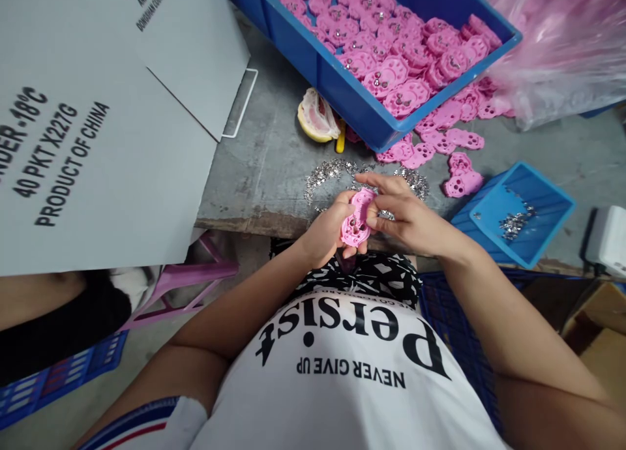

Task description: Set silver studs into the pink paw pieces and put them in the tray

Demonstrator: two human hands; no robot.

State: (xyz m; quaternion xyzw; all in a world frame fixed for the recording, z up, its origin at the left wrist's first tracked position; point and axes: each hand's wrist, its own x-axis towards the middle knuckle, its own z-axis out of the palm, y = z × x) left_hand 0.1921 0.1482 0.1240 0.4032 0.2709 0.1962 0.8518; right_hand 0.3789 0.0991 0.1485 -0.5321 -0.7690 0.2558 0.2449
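Pink plastic piece (357, 220) pinched between left hand (328, 231) and right hand (408, 215), long axis upright, holed face toward camera.

A pink paw-shaped piece (357, 220) with small metal studs sits upright, pinched between both hands over the table edge.
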